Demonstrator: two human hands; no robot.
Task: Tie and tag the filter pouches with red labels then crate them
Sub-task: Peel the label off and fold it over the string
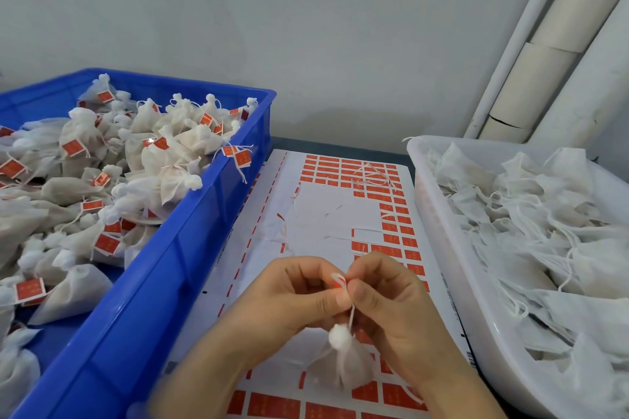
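Pouch (348,361), white gauze, knotted top, dangling

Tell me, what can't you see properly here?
All head view.
- Red label: mostly hidden by the fingers pinching it.
- Pouch: blurred, hanging below them.
- Label sheet print: too small to read.
- Blue crate: cut off left and bottom.
- White tray: cut off right.

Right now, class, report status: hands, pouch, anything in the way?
Left hand pinches red label, right hand pinches string. Tied pouch below, over label sheet. Blue crate left, path open.
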